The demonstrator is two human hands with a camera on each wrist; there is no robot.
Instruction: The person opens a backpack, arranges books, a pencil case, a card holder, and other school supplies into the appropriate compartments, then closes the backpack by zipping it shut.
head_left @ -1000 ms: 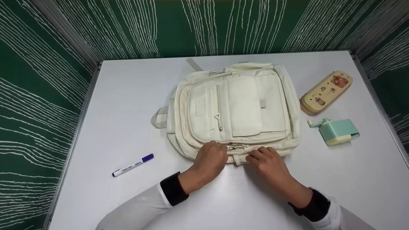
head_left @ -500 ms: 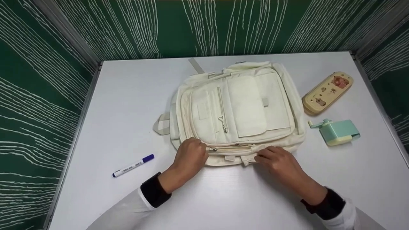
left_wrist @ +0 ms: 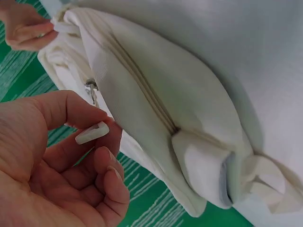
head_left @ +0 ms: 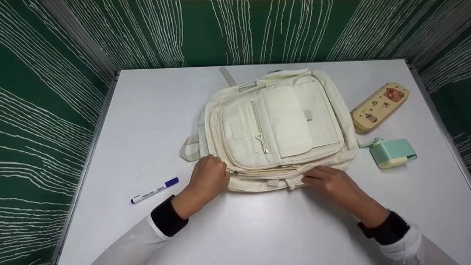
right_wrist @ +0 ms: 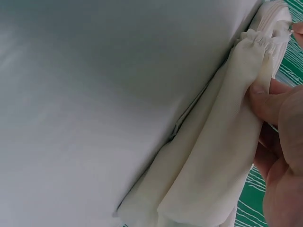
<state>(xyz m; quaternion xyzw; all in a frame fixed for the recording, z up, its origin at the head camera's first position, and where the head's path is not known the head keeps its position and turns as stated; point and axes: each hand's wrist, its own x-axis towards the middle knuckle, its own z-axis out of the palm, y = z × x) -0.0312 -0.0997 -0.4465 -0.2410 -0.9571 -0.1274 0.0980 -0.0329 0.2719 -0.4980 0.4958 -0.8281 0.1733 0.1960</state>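
A cream backpack [head_left: 287, 121] lies front side up on the white table, its handle loop pointing left. At its near edge my left hand [head_left: 206, 178] pinches a pale zipper pull [left_wrist: 92, 133] between thumb and forefinger. A metal zipper slider [head_left: 232, 172] shows just right of that hand, with the zipper track running on to the right. Farther right, my right hand [head_left: 336, 186] grips the gathered fabric of a side pocket [right_wrist: 222, 132] with thumb and fingers. The fingertips under the fabric are partly hidden.
A white marker with a purple cap [head_left: 154, 190] lies left of the bag. To the right are a yellow pencil case [head_left: 381, 106] and a mint hand-crank pencil sharpener [head_left: 392, 151]. Green panels with white lines [head_left: 202, 33] border the table.
My left hand has moved left along the near edge, and the zipper slider has travelled left with it. The right hand has shifted slightly right; the backpack has turned and slid a little right.
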